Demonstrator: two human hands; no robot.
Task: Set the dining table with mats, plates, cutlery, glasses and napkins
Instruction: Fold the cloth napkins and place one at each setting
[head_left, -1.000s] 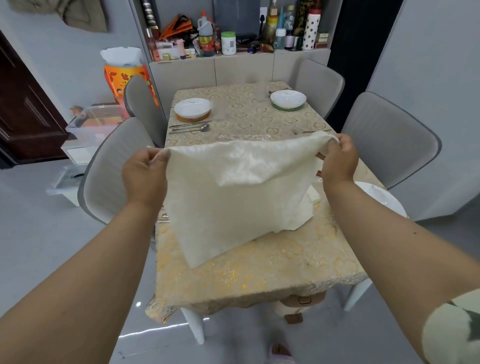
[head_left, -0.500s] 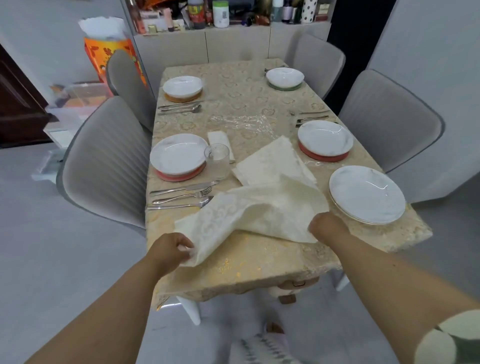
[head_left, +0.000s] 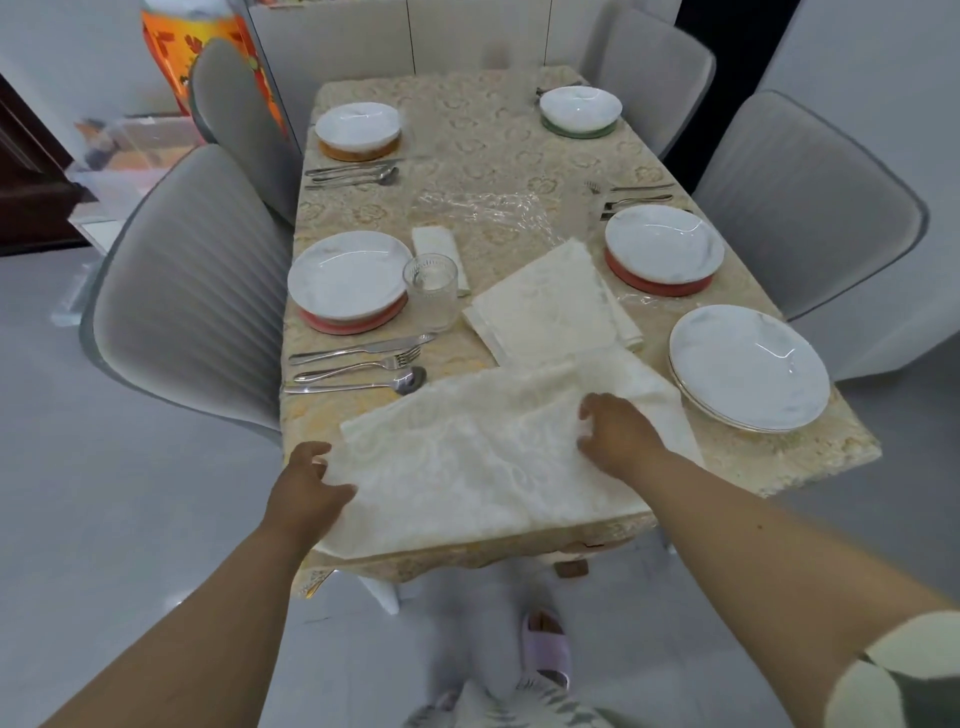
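Two hands on one napkin (head_left: 467, 457). Left hand (head_left: 306, 483) has its fingers pinching the near-left edge; right hand (head_left: 618, 436) lies on top at the right, fingers loosely curled, pressing the cloth down rather than gripping, as far as I can tell. Napkin lies spread on the near end of the table (head_left: 779, 457), near edge overhanging. Spare folded napkins (head_left: 545, 306) sit just beyond; stacked plates (head_left: 748, 364) to the right, cutlery (head_left: 358, 366) to the left. To fold well: square the corners first, pull the overhang back onto the table, smooth outward, crease flat, keep clear of the glass (head_left: 431, 286).
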